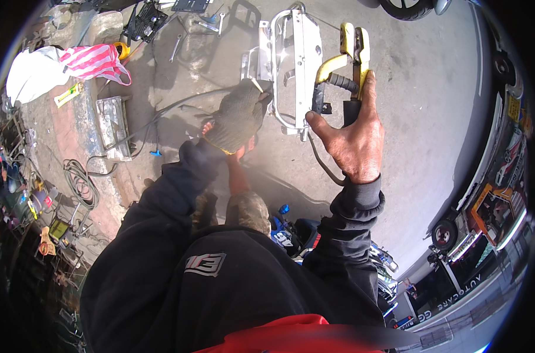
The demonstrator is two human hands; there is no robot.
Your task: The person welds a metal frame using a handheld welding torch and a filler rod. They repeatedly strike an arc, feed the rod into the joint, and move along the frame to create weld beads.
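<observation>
My right hand [355, 144] is bare and grips a yellow-and-black clamp that looks like a welding electrode holder [343, 67]. Its thumb presses the black end of the curved lever, while the index finger lies along the other yellow arm. A coil spring sits between the arms. My left hand [238, 117] wears a dark glove, its fingers drawn together beside a silver metal frame [300, 65]. A short pale stick [257, 86] shows at the gloved fingertips; what else they hold is hidden. The frame, of bent tube and flat plate, lies on the ground.
Cables run left from under the glove to a coil [80, 185]. Wrenches [176, 48], a metal channel piece [112, 129] and a pink-striped bag [93, 62] lie at left. A wheel [406, 7] stands far ahead; parked vehicles [494, 215] line the right.
</observation>
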